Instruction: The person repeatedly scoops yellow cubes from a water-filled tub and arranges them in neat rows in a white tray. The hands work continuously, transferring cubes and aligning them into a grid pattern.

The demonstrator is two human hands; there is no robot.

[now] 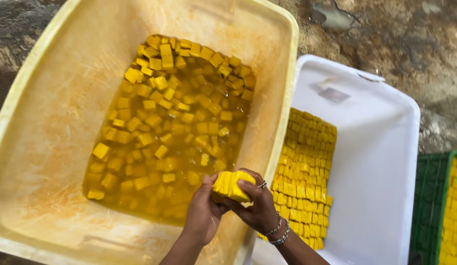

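Observation:
Both my hands hold a small stack of yellow cubes (230,185) above the near right corner of a big yellow-stained tub (47,122). My left hand (203,212) cups the stack from below and the left. My right hand (260,206), wearing a ring and bracelets, presses on it from the right. The tub holds several loose yellow cubes (169,127) soaking in amber liquid. To the right stands a white tub (380,162) with yellow cubes packed in neat rows (304,172) along its left side.
A green crate (430,206) with more yellow cubes (454,216) sits at the right edge. Wet, rough stone ground (405,39) lies behind the tubs.

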